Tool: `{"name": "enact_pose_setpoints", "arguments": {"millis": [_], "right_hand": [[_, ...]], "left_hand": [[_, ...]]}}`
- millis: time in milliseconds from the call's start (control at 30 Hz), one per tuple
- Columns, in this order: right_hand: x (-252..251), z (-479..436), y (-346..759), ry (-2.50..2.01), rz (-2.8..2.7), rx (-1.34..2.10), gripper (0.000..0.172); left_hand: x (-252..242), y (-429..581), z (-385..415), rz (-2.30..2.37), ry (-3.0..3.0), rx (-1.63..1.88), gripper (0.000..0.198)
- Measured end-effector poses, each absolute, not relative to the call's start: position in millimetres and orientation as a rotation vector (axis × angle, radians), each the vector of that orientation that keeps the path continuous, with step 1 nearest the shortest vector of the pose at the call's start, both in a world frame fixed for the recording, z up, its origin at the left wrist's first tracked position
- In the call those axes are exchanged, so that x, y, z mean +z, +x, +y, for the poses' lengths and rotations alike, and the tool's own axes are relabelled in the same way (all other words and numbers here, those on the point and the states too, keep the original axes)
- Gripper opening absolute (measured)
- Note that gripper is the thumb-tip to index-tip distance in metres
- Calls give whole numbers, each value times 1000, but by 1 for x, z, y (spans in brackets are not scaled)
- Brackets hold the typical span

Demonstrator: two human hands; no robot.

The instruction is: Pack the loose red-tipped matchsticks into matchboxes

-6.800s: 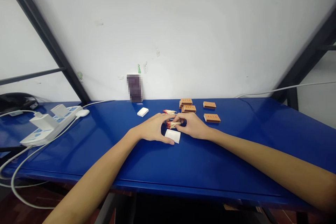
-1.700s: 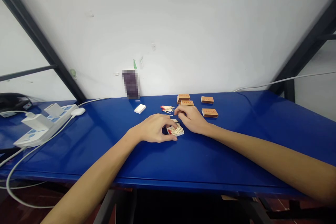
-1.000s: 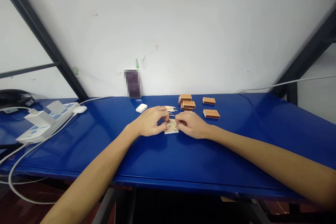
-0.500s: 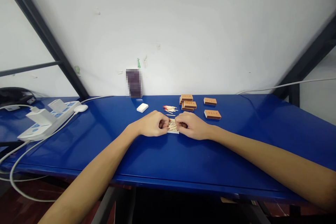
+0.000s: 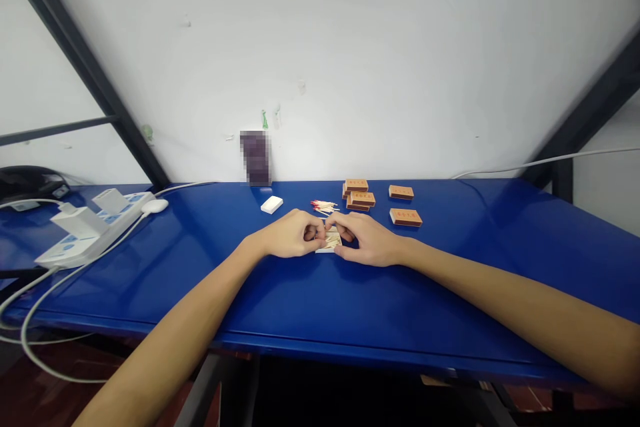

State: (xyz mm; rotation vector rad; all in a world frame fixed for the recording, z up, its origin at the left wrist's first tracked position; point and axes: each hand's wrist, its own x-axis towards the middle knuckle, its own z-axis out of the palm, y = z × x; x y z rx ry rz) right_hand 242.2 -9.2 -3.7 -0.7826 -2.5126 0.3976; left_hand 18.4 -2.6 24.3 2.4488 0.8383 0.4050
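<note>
Between my hands, a small white matchbox tray lies on the blue table with several matches in it. At the tray's left end, my left hand is closed, thumb and fingers pinched on that side. My right hand is over the right side, thumb and index finger apart; its index fingertip reaches across the far edge to near the left fingers. Just beyond the tray is a loose pile of red-headed matches. The fingers hide part of the tray.
Several orange matchboxes are stacked behind my right hand, with two more farther right. A small white box and a blurred dark upright object are back left. A power strip with cables lies at far left.
My right hand has opened from a pinch at the tray's right end, its index finger reaching left over the far edge. The tray has shifted slightly left; the left thumb reaches further over it.
</note>
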Motion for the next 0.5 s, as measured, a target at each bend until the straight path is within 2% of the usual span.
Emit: {"name": "enact_pose_setpoints", "arguments": {"millis": [367,500], "right_hand": [[-5,-10,240,-836,-2536,377,23],[-5,-9,238,-908,-2556,315,18]], "left_hand": [[19,21,-1,860,2405,427,32],[18,21,1,918,2492,501,30]]}}
